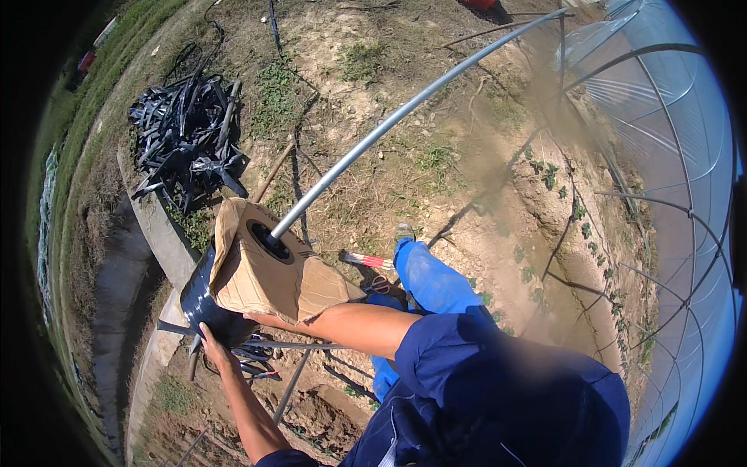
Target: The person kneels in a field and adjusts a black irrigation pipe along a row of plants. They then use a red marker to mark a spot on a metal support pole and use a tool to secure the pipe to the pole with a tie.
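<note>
A large roll of black plastic tape (204, 292) hangs at the left, its near-right side covered by a creased brown cardboard flange (257, 280). A silvery metal pipe (373, 132) runs into the dark hub in the cardboard and curves away to the upper right. My left hand (216, 347) is closed at the roll's lower edge, thumb against the black tape, beside a flat loose strip (176, 328) that sticks out to the left. My right arm reaches across to the roll; of my right hand (261, 320) only the back part shows, its fingers hidden behind the cardboard.
A tangled heap of black plastic strips (191, 124) lies by a concrete edge (159, 233), with a ditch beyond. Red-handled scissors (381, 285) and a red-and-white packet (368, 261) lie near my feet. Greenhouse hoops and film (677, 156) stand at the right, beside young plants.
</note>
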Tool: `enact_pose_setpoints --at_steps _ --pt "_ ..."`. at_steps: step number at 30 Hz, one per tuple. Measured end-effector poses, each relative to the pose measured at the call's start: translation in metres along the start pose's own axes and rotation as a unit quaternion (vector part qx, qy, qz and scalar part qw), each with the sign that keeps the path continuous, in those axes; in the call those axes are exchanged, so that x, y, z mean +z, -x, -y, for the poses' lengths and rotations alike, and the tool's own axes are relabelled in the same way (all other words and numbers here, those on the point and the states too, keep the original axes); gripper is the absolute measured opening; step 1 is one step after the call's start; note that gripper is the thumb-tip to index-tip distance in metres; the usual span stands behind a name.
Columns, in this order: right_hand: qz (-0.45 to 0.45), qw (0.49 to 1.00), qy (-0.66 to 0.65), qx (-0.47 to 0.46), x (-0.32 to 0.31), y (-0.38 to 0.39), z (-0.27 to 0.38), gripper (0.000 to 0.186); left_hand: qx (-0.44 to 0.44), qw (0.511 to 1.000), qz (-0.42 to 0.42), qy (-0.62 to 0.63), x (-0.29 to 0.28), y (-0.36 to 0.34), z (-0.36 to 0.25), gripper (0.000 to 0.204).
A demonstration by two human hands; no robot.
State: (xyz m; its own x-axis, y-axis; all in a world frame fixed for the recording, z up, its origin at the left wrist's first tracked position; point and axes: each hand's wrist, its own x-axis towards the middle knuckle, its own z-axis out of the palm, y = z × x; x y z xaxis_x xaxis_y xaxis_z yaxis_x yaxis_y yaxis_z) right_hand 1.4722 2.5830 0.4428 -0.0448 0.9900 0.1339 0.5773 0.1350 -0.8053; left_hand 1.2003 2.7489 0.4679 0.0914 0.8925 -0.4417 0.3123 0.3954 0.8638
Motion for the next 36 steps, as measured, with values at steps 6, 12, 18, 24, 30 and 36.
enact_pose_setpoints --at_steps 6,12,18,24,30,36 --pt "0.026 0.989 -0.135 0.049 -0.039 0.022 -0.056 0.105 0.059 0.993 0.090 -0.040 0.127 0.060 -0.039 0.078" --pt "-0.250 0.908 -0.337 0.008 -0.098 0.074 -0.198 0.106 0.080 0.967 0.238 -0.049 0.316 0.117 -0.052 0.081" --pt "-0.279 0.945 -0.117 0.126 -0.251 0.140 -0.148 0.095 0.065 0.959 0.269 -0.064 0.390 0.128 -0.064 0.079" --pt "-0.351 0.840 0.043 0.413 -0.314 0.217 -0.121 0.088 0.012 0.949 0.290 -0.126 0.479 0.162 -0.094 0.077" --pt "-0.504 0.719 -0.005 0.478 -0.300 0.248 -0.175 0.077 -0.013 0.930 0.330 -0.161 0.491 0.117 -0.082 0.075" --pt "-0.285 0.761 -0.113 0.572 -0.302 0.252 -0.201 0.046 -0.036 0.898 0.352 -0.260 0.494 0.126 -0.111 0.078"
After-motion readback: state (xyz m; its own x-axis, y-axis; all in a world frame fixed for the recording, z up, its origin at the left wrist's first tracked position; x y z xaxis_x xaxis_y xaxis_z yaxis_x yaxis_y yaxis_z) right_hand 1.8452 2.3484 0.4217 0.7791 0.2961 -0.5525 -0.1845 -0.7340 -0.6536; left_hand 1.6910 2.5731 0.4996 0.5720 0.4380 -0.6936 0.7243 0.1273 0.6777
